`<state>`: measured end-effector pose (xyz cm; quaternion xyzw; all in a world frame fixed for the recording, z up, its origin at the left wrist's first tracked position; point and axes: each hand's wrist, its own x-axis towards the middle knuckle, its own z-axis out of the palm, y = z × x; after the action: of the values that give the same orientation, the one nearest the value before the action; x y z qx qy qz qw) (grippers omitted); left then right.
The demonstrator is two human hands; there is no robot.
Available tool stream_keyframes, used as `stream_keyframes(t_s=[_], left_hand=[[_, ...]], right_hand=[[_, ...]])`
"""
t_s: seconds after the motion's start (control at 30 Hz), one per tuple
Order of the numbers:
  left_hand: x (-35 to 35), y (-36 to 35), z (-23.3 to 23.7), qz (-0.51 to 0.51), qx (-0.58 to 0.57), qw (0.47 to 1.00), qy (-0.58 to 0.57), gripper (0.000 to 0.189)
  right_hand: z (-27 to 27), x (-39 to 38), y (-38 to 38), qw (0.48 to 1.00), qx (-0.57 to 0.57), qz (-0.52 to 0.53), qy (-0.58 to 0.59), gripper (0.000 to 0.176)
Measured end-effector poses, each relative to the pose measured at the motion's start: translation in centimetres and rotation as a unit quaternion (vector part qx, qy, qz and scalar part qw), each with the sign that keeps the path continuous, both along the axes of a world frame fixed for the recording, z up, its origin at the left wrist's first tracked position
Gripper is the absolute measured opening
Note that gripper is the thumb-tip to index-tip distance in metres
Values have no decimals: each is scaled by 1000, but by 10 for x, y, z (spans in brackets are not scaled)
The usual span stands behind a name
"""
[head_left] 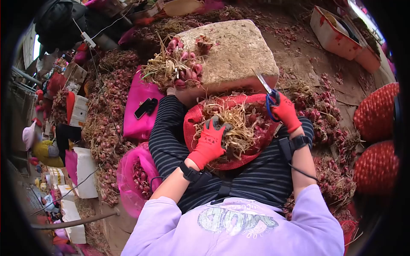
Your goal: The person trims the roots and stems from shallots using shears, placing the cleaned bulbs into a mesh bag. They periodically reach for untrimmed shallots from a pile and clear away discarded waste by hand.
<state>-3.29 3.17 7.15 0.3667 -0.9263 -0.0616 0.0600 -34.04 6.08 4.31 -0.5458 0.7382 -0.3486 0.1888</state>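
Observation:
My left hand (209, 144), in a red work glove with dark fingertips, is closed on the dry, straw-coloured stalks of a shallot bunch (239, 136). The bunch lies in a red mesh bag (190, 123) spread across my lap, and its bulbs are partly hidden under the stalks. At the bag's right edge, my right hand (286, 112) wears a matching glove and is wrapped round the blue handles of a pair of scissors (262, 81). The blades point up and left, away from the bunch, over the near right corner of a foam block.
The pale foam block (235, 51) carries a heap of shallots (183, 64) on its left. A phone (143, 108) lies on pink cloth (134, 121) beside a pink mesh bag (141, 179). Full red sacks (376, 113) stand right, and a person (47, 149) sits far left.

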Motion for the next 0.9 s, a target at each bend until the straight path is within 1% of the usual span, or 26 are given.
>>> stream_keyframes(t_s=[0.03, 0.07, 0.1, 0.13, 0.17, 0.2, 0.23, 0.27, 0.3, 0.33, 0.37, 0.4, 0.43, 0.47, 0.5, 0.53, 0.57, 0.6, 0.63, 0.67, 0.7, 0.73, 0.77, 0.8, 0.83, 0.9], left_hand=[[2, -5, -1, 15, 106, 992, 73, 76], [4, -16, -1, 28, 211, 966, 144, 74], [7, -29, -3, 40, 312, 925, 214, 72], [7, -41, 0, 76, 414, 834, 356, 64], [13, -59, 7, 25, 390, 808, 441, 55], [23, -75, 10, 20, 454, 753, 476, 48], [33, -85, 22, 44, 510, 694, 506, 47], [39, -85, 33, 33, 511, 680, 524, 43], [41, -83, 55, 20, 510, 668, 542, 38], [63, -92, 41, -55, 297, 820, 486, 37], [84, -111, 12, -88, 157, 878, 443, 33], [105, -129, -16, -101, 2, 910, 402, 31], [111, -143, -34, -74, -58, 907, 409, 28], [110, -138, -27, -66, 43, 885, 459, 28], [107, -128, -10, -57, 144, 850, 503, 28], [102, -115, 11, -46, 243, 804, 540, 27], [98, -103, 28, -33, 338, 748, 571, 27], [84, -103, 33, -19, 380, 722, 578, 32], [70, -103, 39, -3, 420, 694, 585, 37], [56, -103, 44, 14, 457, 663, 593, 43], [29, -91, 60, 48, 360, 753, 548, 48], [5, -71, 53, 37, 265, 811, 521, 55], [-17, -49, 46, 25, 166, 857, 487, 63], [-32, -26, 43, 0, 73, 917, 393, 73], [-42, -3, 39, -25, -20, 957, 289, 83], [-45, 23, -9, 22, 13, 987, 160, 92]], right_hand=[[-5, 2, -3, 999, 22, -14, 41, 42], [-17, 4, -8, 995, 44, -29, 81, 42], [-24, 5, -10, 989, 66, -45, 122, 42], [-23, 8, -10, 985, 46, -65, 154, 40], [-19, 6, -13, 985, 31, -83, 145, 40], [-16, 7, -13, 986, 20, -99, 134, 41], [-11, 9, -11, 986, 10, -115, 120, 41], [-5, 12, -9, 987, -10, -114, 109, 41], [0, 14, -8, 990, -9, -111, 90, 41], [4, 14, -7, 991, -9, -110, 71, 41], [5, 15, -5, 993, -8, -109, 51, 41], [2, 14, -4, 990, -37, -120, 57, 40], [-2, 12, -3, 987, -64, -131, 63, 40], [-5, 10, -2, 983, -92, -141, 71, 40], [-2, 11, 0, 983, -119, -137, 32, 39], [5, 14, 3, 981, -145, -131, -6, 38], [13, 17, 6, 976, -171, -125, -44, 37], [24, 22, 11, 968, -189, -74, -146, 38], [40, 30, 17, 943, -173, -33, -281, 38], [59, 42, 23, 899, -154, 11, -410, 39], [71, 56, 26, 836, -129, 55, -531, 40], [80, 79, 25, 800, -123, 69, -583, 39], [86, 94, 22, 762, -117, 84, -631, 39], [55, 100, 9, 767, -97, 64, -631, 37], [38, 107, -3, 794, -107, 91, -592, 34], [9, 94, -15, 780, -97, 112, -608, 32]])
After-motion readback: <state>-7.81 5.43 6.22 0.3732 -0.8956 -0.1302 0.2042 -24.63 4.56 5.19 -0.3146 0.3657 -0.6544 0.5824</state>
